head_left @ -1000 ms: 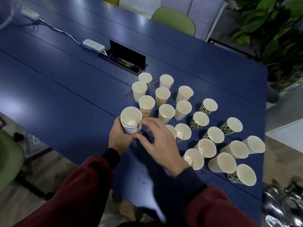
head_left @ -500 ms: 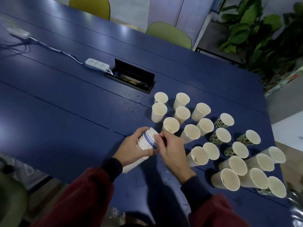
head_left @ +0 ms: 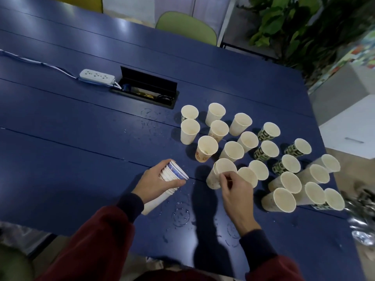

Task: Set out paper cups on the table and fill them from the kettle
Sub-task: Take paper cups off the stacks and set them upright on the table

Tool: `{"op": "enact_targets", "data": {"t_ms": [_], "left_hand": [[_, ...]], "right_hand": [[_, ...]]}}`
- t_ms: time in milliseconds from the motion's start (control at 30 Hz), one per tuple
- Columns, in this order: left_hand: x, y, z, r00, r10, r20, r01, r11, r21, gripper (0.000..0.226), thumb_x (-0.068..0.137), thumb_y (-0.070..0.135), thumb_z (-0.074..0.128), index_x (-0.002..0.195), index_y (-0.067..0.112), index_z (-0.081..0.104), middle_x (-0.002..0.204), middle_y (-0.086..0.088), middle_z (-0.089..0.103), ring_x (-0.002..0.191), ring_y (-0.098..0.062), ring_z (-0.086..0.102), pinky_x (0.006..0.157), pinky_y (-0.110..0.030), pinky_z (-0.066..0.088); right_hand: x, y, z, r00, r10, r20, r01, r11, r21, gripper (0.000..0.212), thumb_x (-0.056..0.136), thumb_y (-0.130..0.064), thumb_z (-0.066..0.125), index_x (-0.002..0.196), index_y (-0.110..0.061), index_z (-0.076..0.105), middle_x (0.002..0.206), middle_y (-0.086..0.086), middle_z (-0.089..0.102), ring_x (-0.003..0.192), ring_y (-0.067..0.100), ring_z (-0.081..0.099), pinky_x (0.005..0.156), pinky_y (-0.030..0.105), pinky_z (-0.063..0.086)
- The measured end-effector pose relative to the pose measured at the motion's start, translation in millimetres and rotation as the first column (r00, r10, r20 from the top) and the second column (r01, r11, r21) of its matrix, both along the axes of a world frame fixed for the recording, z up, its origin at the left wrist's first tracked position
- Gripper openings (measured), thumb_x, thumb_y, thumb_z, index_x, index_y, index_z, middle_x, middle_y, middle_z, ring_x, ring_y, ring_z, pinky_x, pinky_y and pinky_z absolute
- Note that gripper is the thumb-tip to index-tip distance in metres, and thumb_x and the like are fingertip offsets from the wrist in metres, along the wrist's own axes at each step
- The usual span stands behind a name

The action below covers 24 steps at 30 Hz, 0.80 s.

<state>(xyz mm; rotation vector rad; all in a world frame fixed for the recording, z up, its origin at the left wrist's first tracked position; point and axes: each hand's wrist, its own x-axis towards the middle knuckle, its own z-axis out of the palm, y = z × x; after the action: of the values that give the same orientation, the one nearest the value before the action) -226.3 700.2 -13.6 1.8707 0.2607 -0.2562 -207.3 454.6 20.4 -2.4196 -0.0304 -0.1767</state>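
Observation:
My left hand grips a tilted stack of nested paper cups, their rims turned up and to the right. To its right, my right hand pinches the rim of a single pale paper cup, holding it at the near edge of the group on the blue table. Several empty paper cups stand in loose rows behind and to the right of it, some plain, some with a green and black pattern. Part of a shiny metal object, possibly the kettle, shows at the right edge.
A white power strip with its cord lies at the back left, beside an open black cable box set into the table. Water rings and drops mark the near tabletop. Green chairs and plants stand beyond the far edge.
My right hand has pulled one cup off the stack and carried it right to the group's near edge. My left hand has tipped the stack on its side. The view has shifted.

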Motion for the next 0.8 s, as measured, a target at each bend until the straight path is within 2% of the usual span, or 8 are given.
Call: {"op": "enact_targets", "data": {"t_ms": [100, 267, 367, 500, 567, 700, 800], "left_hand": [[2, -1, 1, 1.000, -0.020, -0.011, 0.020, 1.000, -0.020, 0.064, 0.068, 0.047, 0.089, 0.124, 0.033, 0.060, 0.105, 0.014, 0.072, 0.094, 0.000, 0.066, 0.083, -0.017, 0.049], [-1, -2, -1, 0.998, -0.047, -0.040, 0.045, 0.998, -0.041, 0.066, 0.069, 0.045, 0.089, 0.127, 0.030, 0.059, 0.105, 0.013, 0.073, 0.095, 0.001, 0.066, 0.078, -0.009, 0.046], [0, -3, 1, 0.997, -0.061, -0.038, 0.059, 0.997, -0.042, 0.065, 0.070, 0.044, 0.089, 0.126, 0.031, 0.060, 0.105, 0.014, 0.073, 0.094, 0.001, 0.066, 0.079, -0.010, 0.046], [0, -6, 3, 0.997, -0.074, -0.010, 0.073, 0.996, -0.048, 0.064, 0.069, 0.044, 0.089, 0.124, 0.032, 0.059, 0.104, 0.013, 0.072, 0.094, -0.001, 0.066, 0.083, -0.019, 0.049], [2, -6, 5, 0.999, -0.014, 0.044, 0.015, 0.999, -0.039, 0.065, 0.067, 0.039, 0.092, 0.122, 0.031, 0.058, 0.106, 0.013, 0.071, 0.096, -0.001, 0.066, 0.086, -0.024, 0.052], [10, 2, 16, 0.959, 0.184, 0.213, -0.184, 0.983, -0.022, 0.068, 0.062, 0.026, 0.095, 0.118, 0.028, 0.055, 0.109, 0.014, 0.068, 0.100, -0.003, 0.064, 0.089, -0.029, 0.053], [19, 10, 26, 0.897, 0.301, 0.324, -0.310, 0.950, -0.023, 0.073, 0.062, 0.027, 0.095, 0.121, 0.029, 0.052, 0.110, 0.018, 0.064, 0.103, -0.007, 0.061, 0.087, -0.026, 0.050]], "right_hand": [[-6, -1, -20, 0.997, 0.007, -0.082, -0.013, 0.997, -0.073, 0.009, 0.094, -0.017, 0.063, 0.090, -0.015, 0.071, 0.081, 0.001, 0.070, 0.073, 0.022, 0.064, 0.063, 0.037, 0.049], [-11, -1, -24, 0.995, -0.015, -0.103, 0.002, 0.993, -0.121, 0.013, 0.091, -0.018, 0.068, 0.101, -0.013, 0.074, 0.094, 0.004, 0.075, 0.083, 0.024, 0.069, 0.072, 0.040, 0.056], [-12, 2, -18, 0.994, -0.034, -0.107, 0.019, 0.990, -0.139, 0.018, 0.091, -0.024, 0.069, 0.105, -0.015, 0.073, 0.100, 0.002, 0.074, 0.085, 0.024, 0.069, 0.075, 0.040, 0.055], [-14, 6, -14, 0.993, -0.028, -0.118, -0.002, 0.970, -0.243, 0.013, 0.093, -0.025, 0.068, 0.097, -0.014, 0.073, 0.095, 0.005, 0.073, 0.081, 0.031, 0.066, 0.066, 0.040, 0.053], [-14, 7, -12, 0.991, -0.039, -0.126, 0.004, 0.962, -0.271, 0.010, 0.093, -0.023, 0.067, 0.092, -0.015, 0.072, 0.091, 0.004, 0.071, 0.081, 0.032, 0.064, 0.064, 0.038, 0.050], [-12, 7, -4, 0.993, -0.091, -0.070, 0.079, 0.984, -0.158, 0.010, 0.092, -0.023, 0.070, 0.087, -0.015, 0.070, 0.080, 0.000, 0.071, 0.073, 0.024, 0.064, 0.063, 0.037, 0.051], [-13, 13, 7, 0.990, -0.093, -0.110, 0.100, 0.993, 0.057, 0.012, 0.093, -0.022, 0.071, 0.084, -0.014, 0.069, 0.075, -0.004, 0.070, 0.065, 0.014, 0.063, 0.063, 0.032, 0.050]]}}
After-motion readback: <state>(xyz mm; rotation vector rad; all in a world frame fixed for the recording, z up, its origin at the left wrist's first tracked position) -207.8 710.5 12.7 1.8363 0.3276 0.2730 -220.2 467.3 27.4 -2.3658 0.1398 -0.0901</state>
